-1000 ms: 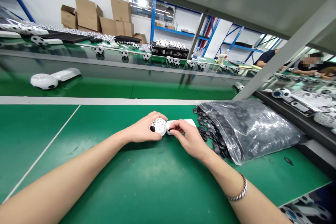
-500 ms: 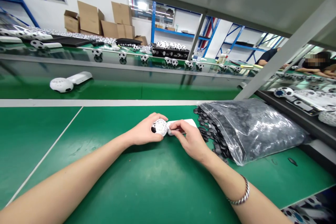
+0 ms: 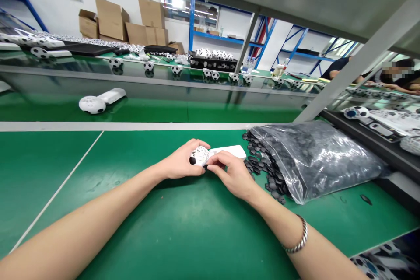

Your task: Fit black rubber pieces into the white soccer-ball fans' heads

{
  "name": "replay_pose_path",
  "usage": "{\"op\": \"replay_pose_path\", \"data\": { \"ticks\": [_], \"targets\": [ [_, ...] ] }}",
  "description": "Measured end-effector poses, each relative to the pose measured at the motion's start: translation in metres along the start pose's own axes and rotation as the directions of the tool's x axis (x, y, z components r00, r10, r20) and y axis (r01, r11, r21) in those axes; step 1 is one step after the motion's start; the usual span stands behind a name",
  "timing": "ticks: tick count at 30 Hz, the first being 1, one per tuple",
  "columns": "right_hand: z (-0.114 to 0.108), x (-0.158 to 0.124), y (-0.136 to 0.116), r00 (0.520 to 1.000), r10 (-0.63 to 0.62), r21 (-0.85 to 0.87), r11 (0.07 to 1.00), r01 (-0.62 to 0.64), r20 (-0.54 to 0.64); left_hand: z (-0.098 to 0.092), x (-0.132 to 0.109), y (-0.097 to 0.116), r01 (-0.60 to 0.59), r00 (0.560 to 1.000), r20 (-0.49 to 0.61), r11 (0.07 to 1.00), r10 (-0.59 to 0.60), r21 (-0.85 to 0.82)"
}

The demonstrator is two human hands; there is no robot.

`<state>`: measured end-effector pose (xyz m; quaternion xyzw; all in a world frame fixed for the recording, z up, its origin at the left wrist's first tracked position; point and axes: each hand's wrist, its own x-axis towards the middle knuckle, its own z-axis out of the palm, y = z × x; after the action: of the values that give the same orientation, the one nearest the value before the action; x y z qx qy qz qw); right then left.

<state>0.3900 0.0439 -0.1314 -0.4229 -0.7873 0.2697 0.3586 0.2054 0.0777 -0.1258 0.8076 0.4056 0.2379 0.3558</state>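
In the middle of the green table is a white football-shaped device (image 3: 201, 156) with an openwork ball head and a flat white handle (image 3: 233, 152) pointing right. My left hand (image 3: 183, 159) wraps the ball head from the left, thumb below and fingers above. My right hand (image 3: 229, 171) is at the ball's lower right, in front of the handle, thumb and forefinger pinching a small black piece (image 3: 205, 166) against the ball. Just right of the handle, loose black pieces (image 3: 259, 159) spill from a clear plastic bag (image 3: 323, 162).
Beyond the white table edge (image 3: 147, 126), another football-shaped device (image 3: 92, 104) lies on the green conveyor. Small football pieces line the strip behind it. A slanted grey post (image 3: 344, 65) and a black tray (image 3: 390, 135) with white parts stand at right. Other people sit far right.
My right hand has shifted slightly left and down, from the handle joint to the ball's lower edge, where a black piece now shows. The device on the conveyor has moved right.
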Motion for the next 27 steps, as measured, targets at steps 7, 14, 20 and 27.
{"op": "replay_pose_path", "data": {
  "ticks": [7, 14, 20, 27],
  "targets": [
    [0.005, 0.002, 0.006, 0.995, 0.092, 0.054, 0.995, -0.089, -0.048, 0.004, 0.000, 0.003, 0.002, 0.999, -0.047, 0.999, -0.004, -0.040],
    [0.004, 0.006, 0.008, 0.977, 0.207, -0.050, 0.977, -0.209, -0.042, 0.011, -0.001, 0.003, -0.044, 0.988, -0.150, 0.999, 0.039, -0.026],
    [-0.005, 0.009, 0.017, 0.988, 0.125, -0.238, 0.961, -0.143, -0.088, 0.015, 0.010, -0.008, 0.038, 0.966, -0.252, 0.997, -0.052, -0.063],
    [-0.052, 0.003, 0.068, 0.974, 0.059, -0.757, 0.619, -0.207, -0.218, -0.065, 0.054, -0.048, 0.282, 0.729, -0.657, 0.959, -0.192, 0.034]
  ]
}}
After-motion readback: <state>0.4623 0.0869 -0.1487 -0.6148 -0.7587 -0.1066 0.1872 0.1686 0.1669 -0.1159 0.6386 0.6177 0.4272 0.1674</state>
